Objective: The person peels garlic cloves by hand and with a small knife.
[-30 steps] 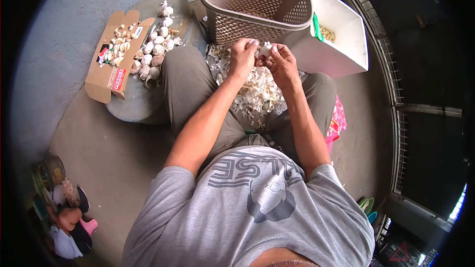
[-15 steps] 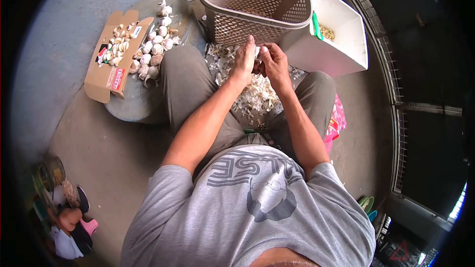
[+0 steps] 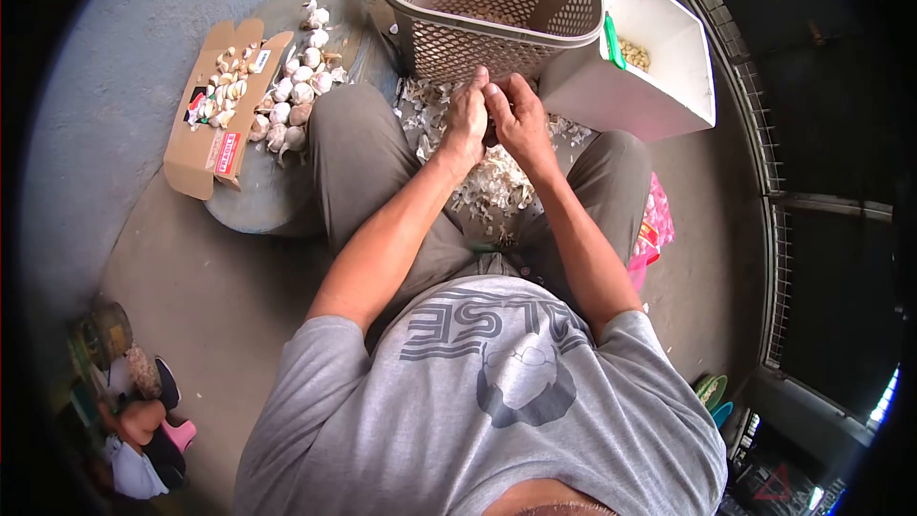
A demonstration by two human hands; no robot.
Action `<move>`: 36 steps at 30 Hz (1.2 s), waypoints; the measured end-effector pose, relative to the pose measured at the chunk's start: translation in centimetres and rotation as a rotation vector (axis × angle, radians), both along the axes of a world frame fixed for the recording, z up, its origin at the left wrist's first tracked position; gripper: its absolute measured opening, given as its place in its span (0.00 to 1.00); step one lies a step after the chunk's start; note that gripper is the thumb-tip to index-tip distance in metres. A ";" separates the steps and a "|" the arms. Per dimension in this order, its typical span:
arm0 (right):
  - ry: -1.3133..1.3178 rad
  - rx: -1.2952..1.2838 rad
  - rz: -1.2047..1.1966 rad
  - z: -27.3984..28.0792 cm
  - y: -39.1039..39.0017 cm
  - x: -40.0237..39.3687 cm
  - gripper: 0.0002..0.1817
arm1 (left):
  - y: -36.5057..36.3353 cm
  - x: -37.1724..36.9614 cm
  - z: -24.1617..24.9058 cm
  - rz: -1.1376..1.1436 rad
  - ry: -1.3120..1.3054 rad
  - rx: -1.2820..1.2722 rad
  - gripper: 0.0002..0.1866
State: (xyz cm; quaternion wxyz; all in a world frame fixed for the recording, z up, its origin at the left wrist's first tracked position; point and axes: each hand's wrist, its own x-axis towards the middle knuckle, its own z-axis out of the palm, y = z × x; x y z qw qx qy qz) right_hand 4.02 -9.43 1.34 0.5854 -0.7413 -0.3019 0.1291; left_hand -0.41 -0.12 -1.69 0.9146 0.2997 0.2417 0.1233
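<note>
Your left hand (image 3: 466,122) and right hand (image 3: 523,126) meet over the space between your knees, touching, with the fingers bent inward; whatever lies between them is hidden, so you cannot tell whether either hand is clamped on anything or how far apart its fingers are. Beneath your hands, a loose heap of papery garlic skins (image 3: 492,183) spreads toward the far side. To your left, whole garlic bulbs (image 3: 302,94) lie on a round surface (image 3: 256,210), just beside an opened cardboard box (image 3: 194,151) that bears separate garlic cloves (image 3: 229,88). Ahead of your hands, on the far side, stands a brown perforated basket (image 3: 458,46). To its right is a white box (image 3: 650,96) with pale pieces (image 3: 632,55) inside and a green object (image 3: 613,41) at its near left rim. A pink bag (image 3: 657,220) lies beside your right leg.
</note>
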 end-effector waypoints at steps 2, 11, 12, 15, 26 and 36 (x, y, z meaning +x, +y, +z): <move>-0.119 -0.048 0.014 0.2 0.1 -0.4 0.14 | 0.1 -0.2 0.1 0.031 0.001 -0.094 0.14; -0.206 -0.172 0.027 0.0 -0.3 -1.7 0.15 | 0.1 -0.6 -3.0 0.024 -0.059 -0.083 0.09; -0.192 -0.183 0.032 -0.1 -0.4 -1.7 0.14 | 0.0 -0.7 -2.4 0.010 -0.036 -0.083 0.10; -0.232 -0.136 0.063 -1.4 -0.8 -2.0 0.11 | 0.8 -0.5 -2.3 -0.061 0.050 -0.122 0.12; 0.706 0.315 0.214 0.0 -2.4 0.9 0.17 | 2.2 -0.8 1.7 -0.117 0.061 -0.159 0.20; 0.580 0.170 0.132 -0.7 -2.7 2.6 0.10 | 2.4 -0.3 2.1 -0.077 0.111 -0.139 0.19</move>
